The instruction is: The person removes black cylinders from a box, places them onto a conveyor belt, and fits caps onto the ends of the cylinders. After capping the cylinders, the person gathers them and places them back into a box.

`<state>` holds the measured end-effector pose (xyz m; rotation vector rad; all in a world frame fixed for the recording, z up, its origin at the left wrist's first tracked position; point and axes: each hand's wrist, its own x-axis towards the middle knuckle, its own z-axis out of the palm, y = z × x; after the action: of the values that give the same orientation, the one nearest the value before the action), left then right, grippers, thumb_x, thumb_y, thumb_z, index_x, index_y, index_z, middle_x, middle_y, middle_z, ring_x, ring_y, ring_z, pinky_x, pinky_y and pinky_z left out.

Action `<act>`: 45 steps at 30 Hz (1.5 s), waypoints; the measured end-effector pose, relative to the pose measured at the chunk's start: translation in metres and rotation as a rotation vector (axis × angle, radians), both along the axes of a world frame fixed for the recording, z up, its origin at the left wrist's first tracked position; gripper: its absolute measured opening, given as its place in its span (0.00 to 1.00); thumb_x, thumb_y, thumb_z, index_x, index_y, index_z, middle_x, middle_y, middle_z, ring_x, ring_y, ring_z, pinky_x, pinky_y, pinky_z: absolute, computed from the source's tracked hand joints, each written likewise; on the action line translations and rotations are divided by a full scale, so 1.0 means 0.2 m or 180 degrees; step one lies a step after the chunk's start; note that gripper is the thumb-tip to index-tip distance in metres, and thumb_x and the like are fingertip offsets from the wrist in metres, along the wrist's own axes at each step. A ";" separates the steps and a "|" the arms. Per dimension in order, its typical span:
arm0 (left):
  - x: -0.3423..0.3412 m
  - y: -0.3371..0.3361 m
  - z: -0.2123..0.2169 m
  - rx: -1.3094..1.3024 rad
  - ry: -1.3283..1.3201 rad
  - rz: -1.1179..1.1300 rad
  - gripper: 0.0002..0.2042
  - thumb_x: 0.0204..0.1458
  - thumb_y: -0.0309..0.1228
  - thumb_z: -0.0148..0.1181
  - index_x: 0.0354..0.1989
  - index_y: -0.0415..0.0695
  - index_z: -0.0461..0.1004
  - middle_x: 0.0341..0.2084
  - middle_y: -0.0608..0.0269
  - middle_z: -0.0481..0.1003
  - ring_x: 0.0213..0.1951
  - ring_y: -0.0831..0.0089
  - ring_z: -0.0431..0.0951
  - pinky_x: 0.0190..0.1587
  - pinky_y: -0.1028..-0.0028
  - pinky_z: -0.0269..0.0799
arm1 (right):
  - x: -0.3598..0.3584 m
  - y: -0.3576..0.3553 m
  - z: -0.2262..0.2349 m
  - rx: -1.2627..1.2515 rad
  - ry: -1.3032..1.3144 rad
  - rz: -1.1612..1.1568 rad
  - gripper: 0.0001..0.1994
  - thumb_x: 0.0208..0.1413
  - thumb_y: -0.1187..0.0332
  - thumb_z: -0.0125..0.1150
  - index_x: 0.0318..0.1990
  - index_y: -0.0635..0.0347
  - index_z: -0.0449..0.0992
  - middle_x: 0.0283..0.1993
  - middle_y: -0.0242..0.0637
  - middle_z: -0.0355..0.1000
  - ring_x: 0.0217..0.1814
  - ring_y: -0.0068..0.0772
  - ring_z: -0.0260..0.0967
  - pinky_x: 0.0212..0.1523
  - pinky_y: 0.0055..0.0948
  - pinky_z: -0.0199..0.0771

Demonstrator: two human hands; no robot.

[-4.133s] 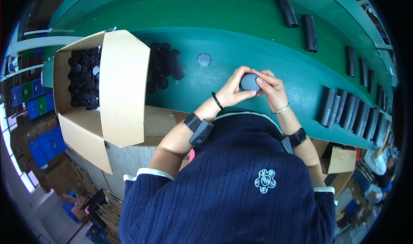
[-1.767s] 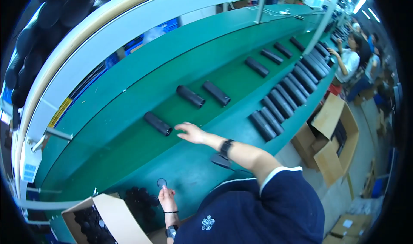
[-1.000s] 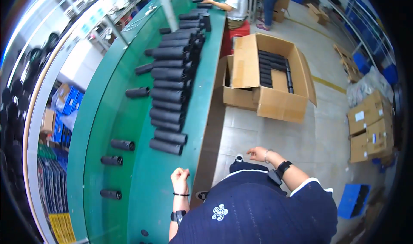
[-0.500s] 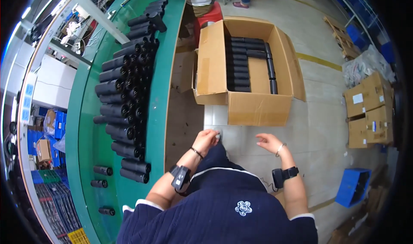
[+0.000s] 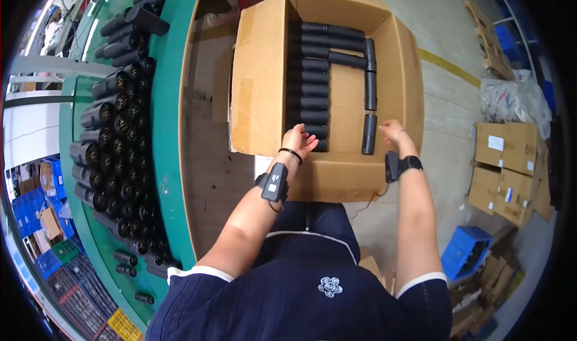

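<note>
From above I see both hands reaching into an open cardboard box (image 5: 336, 178) that sits on the floor in front of the person. The left hand (image 5: 299, 141) hangs over the near end of a neat column of black cylinders (image 5: 306, 79) laid side by side across the box; its fingers are spread and loose, and it grips nothing that I can make out. The right hand (image 5: 393, 133) is at the box's near right side, just beside the nearest upright-lying black tube (image 5: 368, 134), its fingertips touching or almost touching that tube; whether it pinches the tube I cannot tell, since the fingers curl away from view. Two more tubes run end to end above it along the right side of the stack, filling the gap the crosswise row leaves, which I judge is why they lie turned that way. To the left, the green desk (image 5: 165, 100) carries a dense crowd of the same black cylinders (image 5: 117, 130), close at hand.
</note>
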<state>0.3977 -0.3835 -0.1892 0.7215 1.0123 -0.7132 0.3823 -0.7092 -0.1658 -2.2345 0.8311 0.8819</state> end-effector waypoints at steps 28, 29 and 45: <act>0.11 -0.31 -0.66 0.1482 0.1634 0.2218 0.47 0.50 0.65 0.38 0.61 0.27 0.51 0.58 0.46 0.62 0.55 0.55 0.68 0.57 0.58 0.63 | 0.52 0.60 -0.88 -0.0293 -0.1772 0.1767 0.23 0.51 0.55 0.58 0.45 0.66 0.72 0.43 0.58 0.70 0.48 0.56 0.67 0.49 0.45 0.67; 0.08 -0.28 -0.64 0.1533 0.1632 0.2276 0.47 0.50 0.65 0.38 0.61 0.27 0.51 0.58 0.46 0.62 0.55 0.55 0.68 0.57 0.58 0.63 | 0.60 0.45 -0.90 -0.0439 -0.1146 0.0077 0.22 0.55 0.52 0.50 0.43 0.66 0.72 0.44 0.58 0.71 0.46 0.56 0.68 0.49 0.46 0.67; 0.08 -0.32 -0.76 0.1829 0.1911 0.0897 0.56 0.24 0.45 0.72 0.63 0.30 0.47 0.61 0.39 0.50 0.58 0.52 0.63 0.56 0.62 0.66 | 0.69 0.40 -0.65 -0.0137 -0.1606 0.1764 0.36 0.32 0.69 0.68 0.56 0.59 0.62 0.47 0.52 0.63 0.50 0.55 0.63 0.53 0.41 0.66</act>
<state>0.4134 -0.4483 -0.3407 0.8483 1.8742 -0.3872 0.5197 -0.6286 -0.2952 -2.6045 -0.0067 0.4774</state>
